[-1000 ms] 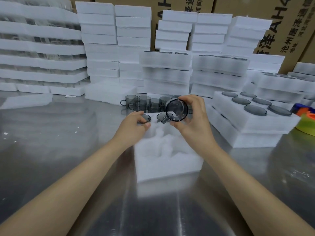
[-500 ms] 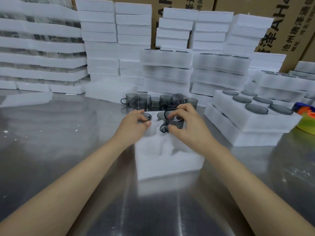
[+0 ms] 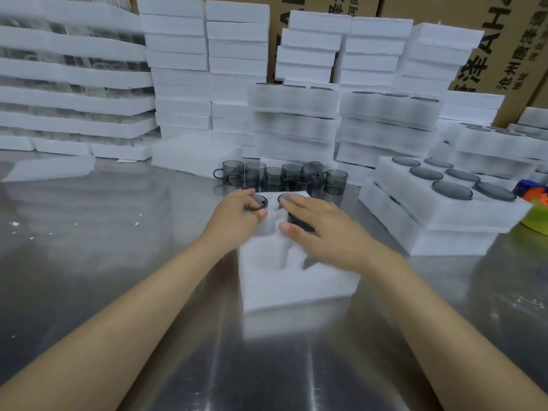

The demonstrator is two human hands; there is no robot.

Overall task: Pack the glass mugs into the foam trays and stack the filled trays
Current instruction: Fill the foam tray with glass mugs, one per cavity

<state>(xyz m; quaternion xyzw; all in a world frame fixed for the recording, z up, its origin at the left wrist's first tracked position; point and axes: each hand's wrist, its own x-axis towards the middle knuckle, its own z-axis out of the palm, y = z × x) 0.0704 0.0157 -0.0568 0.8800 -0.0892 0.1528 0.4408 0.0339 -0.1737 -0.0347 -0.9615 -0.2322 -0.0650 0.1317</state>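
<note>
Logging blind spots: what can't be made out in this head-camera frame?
Head view:
- Grey glass mug beneath the right hand: fingers and motion blur hide its seating.
- White foam tray: glare washes out the near pockets.
- Loose grey mugs: overlapping, uncountable.
- Bright coloured items: cut by right edge.

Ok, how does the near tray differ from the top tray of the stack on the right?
The near tray is part filled, its near pockets empty; the top tray on the right shows a mug in every visible pocket. The near tray lies on the steel table; the top tray sits on another tray. Both are white foam.
</note>
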